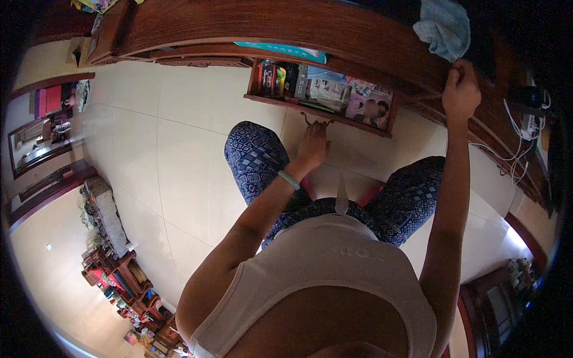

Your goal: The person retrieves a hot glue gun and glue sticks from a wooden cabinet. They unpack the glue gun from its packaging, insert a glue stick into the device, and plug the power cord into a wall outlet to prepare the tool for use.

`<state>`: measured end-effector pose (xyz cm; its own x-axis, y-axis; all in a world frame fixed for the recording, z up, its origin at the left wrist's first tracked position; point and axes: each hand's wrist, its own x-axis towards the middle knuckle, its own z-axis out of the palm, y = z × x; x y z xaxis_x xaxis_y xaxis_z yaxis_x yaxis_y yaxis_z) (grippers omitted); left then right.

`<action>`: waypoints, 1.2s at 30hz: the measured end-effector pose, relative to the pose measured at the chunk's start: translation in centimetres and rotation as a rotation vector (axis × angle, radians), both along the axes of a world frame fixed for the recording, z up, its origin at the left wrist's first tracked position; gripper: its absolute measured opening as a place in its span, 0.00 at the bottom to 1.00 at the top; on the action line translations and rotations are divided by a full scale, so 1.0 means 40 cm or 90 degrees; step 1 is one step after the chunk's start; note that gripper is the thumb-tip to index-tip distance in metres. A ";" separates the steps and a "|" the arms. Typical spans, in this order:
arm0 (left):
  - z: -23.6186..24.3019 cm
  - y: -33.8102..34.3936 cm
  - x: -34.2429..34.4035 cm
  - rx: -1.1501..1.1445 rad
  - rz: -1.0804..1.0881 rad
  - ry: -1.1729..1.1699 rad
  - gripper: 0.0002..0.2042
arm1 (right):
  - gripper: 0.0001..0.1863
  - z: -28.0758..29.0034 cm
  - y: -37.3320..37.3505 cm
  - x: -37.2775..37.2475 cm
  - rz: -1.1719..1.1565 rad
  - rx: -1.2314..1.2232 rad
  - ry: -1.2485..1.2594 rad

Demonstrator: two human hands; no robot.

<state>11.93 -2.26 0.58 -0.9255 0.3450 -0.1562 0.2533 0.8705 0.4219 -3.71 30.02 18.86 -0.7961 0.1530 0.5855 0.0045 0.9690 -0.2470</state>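
Note:
An open wooden drawer point(258, 100) juts out below the cabinet, filled with boxes, packets and papers. My left hand point(314, 142) is closed on the curved metal handle point(305, 116) at the drawer's front. My right hand point(461, 89), higher up at the cabinet's right, grips the lower corner of a light blue cloth point(443, 31), which rests at the top edge of the woodwork.
The dark wooden cabinet point(215, 24) spans the top, with a turquoise flat item point(280, 51) in it above the drawer. White cables point(513, 156) hang at the right. My knees are bent over the tiled floor point(179, 161). Wooden furniture point(119, 268) lines the left side.

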 end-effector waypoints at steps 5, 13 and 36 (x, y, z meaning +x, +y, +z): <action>0.019 -0.006 -0.057 0.015 -0.051 -0.145 0.26 | 0.08 -0.008 0.004 -0.003 0.051 -0.070 0.029; 0.216 0.006 -0.178 -0.093 -0.285 -0.309 0.24 | 0.07 -0.109 0.106 0.170 0.369 -0.528 0.095; 0.245 0.219 -0.220 0.058 -0.420 -0.122 0.11 | 0.28 -0.551 0.341 0.368 -0.128 0.053 -0.279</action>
<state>3.14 6.52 10.38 -0.4772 0.8454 -0.2399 0.6313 0.5197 0.5757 11.02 43.66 -3.20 -0.9297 0.2965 0.2186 0.2804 0.9545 -0.1019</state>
